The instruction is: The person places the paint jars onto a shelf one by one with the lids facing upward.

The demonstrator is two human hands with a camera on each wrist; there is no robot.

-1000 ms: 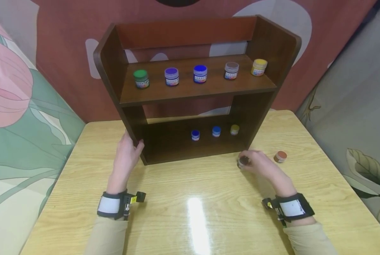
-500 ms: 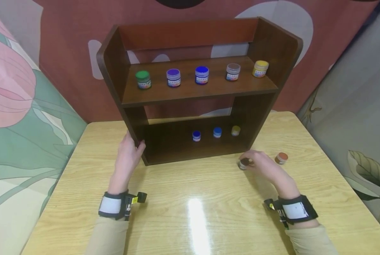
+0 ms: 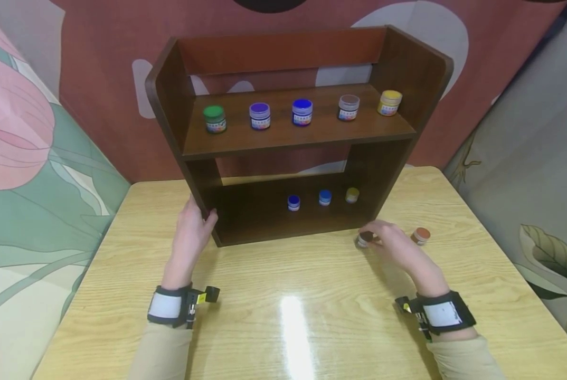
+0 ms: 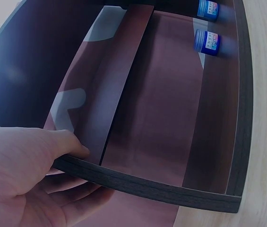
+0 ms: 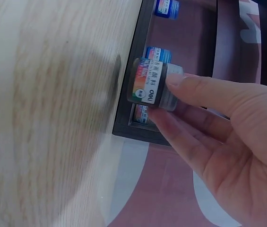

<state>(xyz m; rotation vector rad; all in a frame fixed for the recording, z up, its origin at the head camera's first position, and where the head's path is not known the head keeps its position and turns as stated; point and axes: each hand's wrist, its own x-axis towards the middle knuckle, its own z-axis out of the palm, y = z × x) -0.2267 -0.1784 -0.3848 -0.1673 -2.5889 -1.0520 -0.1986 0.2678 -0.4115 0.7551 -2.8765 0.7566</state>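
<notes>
A dark-brown two-tier wooden shelf (image 3: 283,141) stands on the table. My left hand (image 3: 191,228) grips its left side panel; in the left wrist view the thumb (image 4: 72,143) lies over the panel's edge, with the fingers on the outer side. In front of the shelf's right corner, my right hand (image 3: 391,243) pinches a small dark-lidded paint jar (image 5: 147,82) between thumb and fingers by its lid. Just right of that hand, an orange-brown-lidded paint jar (image 3: 421,236) rests on the table.
The upper tier bears several paint jars, among them a green one (image 3: 214,119) and a yellow one (image 3: 389,103). On the lower tier are a dark blue jar (image 3: 293,203), a lighter blue jar (image 3: 324,198) and a yellowish jar (image 3: 352,195). Patterned cloth (image 3: 98,105) hangs behind.
The head view has shifted slightly. My right hand still pinches the dark-lidded jar, with barely any movement; my left hand keeps its grip on the shelf.
</notes>
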